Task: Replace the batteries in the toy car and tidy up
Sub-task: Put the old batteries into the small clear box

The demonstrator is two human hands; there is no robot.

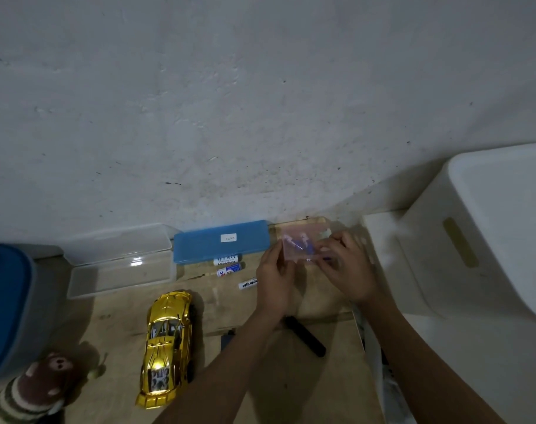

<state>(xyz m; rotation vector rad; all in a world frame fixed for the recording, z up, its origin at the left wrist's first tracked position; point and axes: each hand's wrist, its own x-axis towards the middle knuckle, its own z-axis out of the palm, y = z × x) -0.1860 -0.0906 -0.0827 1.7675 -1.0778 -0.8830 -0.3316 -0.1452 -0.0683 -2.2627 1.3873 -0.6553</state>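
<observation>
You are holding a small clear pinkish bag [297,247] between both hands, your left hand [274,283] pinching its left edge and your right hand [348,270] gripping its right side; the fingers are blurred. The gold toy car [169,347] is sitting on the counter [260,377] to your left, with three batteries [230,267] lying beside the blue case [221,241].
</observation>
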